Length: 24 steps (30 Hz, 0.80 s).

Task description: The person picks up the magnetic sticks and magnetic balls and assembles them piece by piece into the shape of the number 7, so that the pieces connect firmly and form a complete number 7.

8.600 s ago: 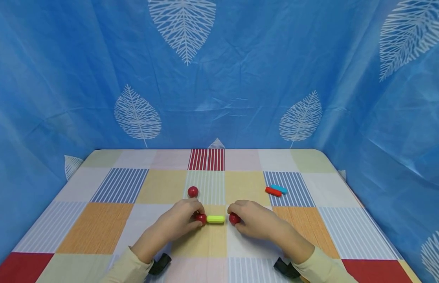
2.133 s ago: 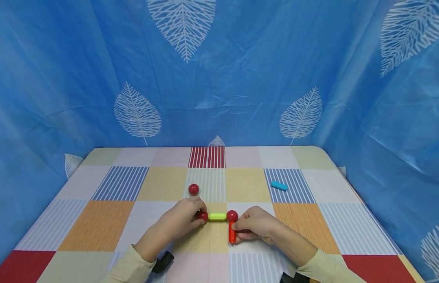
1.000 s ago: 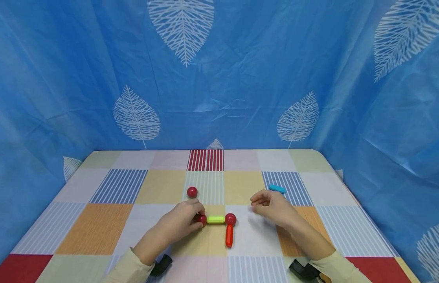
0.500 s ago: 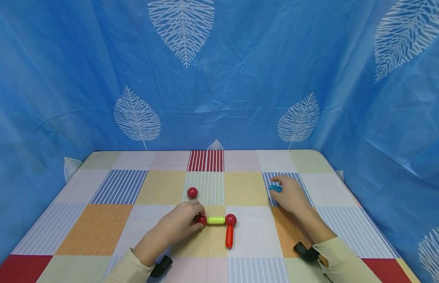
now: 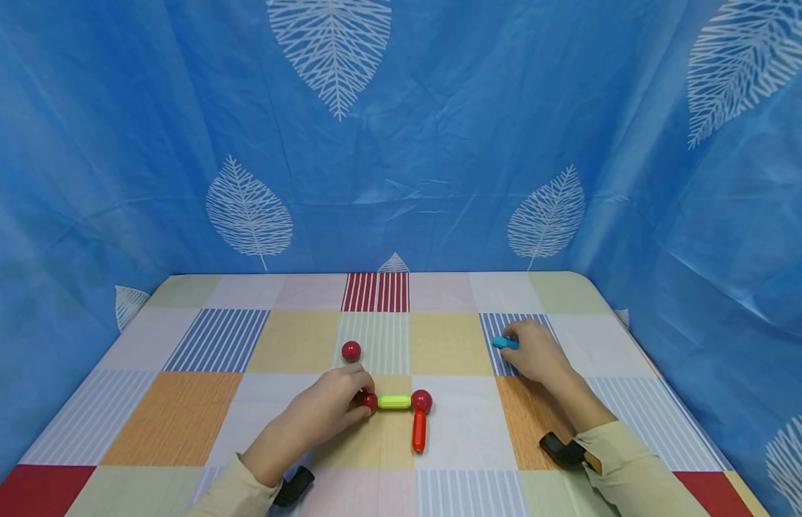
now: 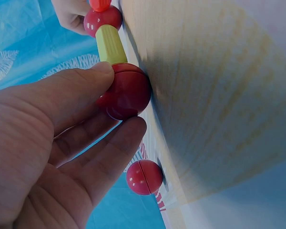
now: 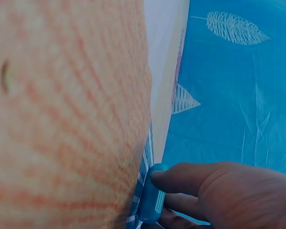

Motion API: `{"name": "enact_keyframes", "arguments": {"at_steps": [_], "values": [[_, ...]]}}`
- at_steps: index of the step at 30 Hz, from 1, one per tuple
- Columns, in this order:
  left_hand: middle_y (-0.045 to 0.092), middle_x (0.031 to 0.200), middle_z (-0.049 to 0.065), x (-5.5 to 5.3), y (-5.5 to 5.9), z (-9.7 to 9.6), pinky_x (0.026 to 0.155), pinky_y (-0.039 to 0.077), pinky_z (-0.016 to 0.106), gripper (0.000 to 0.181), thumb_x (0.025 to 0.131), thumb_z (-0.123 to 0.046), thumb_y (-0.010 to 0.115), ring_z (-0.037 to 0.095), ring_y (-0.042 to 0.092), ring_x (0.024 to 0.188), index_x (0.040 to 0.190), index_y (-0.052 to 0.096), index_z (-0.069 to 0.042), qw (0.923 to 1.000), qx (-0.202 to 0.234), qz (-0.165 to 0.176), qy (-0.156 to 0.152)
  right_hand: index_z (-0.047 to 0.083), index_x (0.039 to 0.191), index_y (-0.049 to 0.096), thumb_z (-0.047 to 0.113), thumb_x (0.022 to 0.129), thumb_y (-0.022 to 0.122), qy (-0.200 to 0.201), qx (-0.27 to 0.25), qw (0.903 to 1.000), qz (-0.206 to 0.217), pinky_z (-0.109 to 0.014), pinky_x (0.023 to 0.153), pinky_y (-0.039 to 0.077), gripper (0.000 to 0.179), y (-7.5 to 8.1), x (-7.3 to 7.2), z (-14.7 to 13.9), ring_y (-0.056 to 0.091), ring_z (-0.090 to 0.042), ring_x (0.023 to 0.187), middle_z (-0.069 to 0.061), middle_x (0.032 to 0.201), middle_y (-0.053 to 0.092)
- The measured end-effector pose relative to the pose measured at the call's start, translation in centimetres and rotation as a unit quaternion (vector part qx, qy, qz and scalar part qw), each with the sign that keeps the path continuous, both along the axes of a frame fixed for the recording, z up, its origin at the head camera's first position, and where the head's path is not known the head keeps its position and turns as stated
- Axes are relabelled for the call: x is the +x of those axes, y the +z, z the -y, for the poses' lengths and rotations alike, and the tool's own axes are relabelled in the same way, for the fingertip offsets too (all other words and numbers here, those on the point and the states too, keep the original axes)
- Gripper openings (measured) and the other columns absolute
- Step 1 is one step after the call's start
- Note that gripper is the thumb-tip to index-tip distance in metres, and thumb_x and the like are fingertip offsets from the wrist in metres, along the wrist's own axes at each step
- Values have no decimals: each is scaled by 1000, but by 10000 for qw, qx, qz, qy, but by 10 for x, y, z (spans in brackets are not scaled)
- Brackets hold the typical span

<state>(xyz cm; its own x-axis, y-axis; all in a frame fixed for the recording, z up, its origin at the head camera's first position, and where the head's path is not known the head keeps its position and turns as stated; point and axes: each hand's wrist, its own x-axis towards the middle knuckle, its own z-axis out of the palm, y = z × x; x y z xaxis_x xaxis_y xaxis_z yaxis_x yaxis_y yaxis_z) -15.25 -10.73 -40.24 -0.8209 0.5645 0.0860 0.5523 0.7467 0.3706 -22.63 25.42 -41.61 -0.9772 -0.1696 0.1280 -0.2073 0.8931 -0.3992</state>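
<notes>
My left hand (image 5: 332, 406) pinches a dark red ball (image 6: 129, 93) between thumb and fingers, low at the tabletop. A yellow-green rod (image 5: 394, 402) runs from that ball to a second red ball (image 5: 421, 401). From the second ball a red rod (image 5: 418, 431) points toward me, its end touching the ball. Over on the right, my right hand (image 5: 536, 352) grips a blue rod (image 7: 153, 195) with the thumb on one side and fingers on the other; part of it is hidden by the hand. A loose red ball (image 5: 351, 351) sits just beyond my left hand.
A patchwork tablecloth (image 5: 226, 416) covers the table. Behind and at both sides hangs a blue curtain (image 5: 401, 143) with white leaf prints. Black straps (image 5: 294, 487) show at both wrists.
The red rod was brought from the right to the second ball and released. My right hand then moved right and away from me and took hold of the blue rod. My left hand stays put.
</notes>
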Motion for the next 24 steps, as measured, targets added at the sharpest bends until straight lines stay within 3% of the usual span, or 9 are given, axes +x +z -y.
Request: {"name": "enact_keyframes", "arguments": {"at_steps": [9, 24], "values": [[58, 85, -6, 0, 0, 0, 71, 52, 23, 17, 81, -16, 80, 8, 51, 74, 92, 68, -12, 10000, -28, 39, 14, -6, 103, 68, 4, 87, 68, -9, -124, 9995, 298, -43, 70, 54, 19, -2, 0, 0, 60, -23, 78, -11, 90, 66], [57, 84, -6, 1, -1, 1, 71, 52, 23, 17, 81, -16, 80, 8, 51, 74, 91, 67, -12, 10000, 26, -32, -41, -1, 100, 70, 4, 85, 73, 235, 84, 9997, -13, -43, 71, 54, 16, 4, 17, 11, 62, -28, 87, -11, 94, 66]]}}
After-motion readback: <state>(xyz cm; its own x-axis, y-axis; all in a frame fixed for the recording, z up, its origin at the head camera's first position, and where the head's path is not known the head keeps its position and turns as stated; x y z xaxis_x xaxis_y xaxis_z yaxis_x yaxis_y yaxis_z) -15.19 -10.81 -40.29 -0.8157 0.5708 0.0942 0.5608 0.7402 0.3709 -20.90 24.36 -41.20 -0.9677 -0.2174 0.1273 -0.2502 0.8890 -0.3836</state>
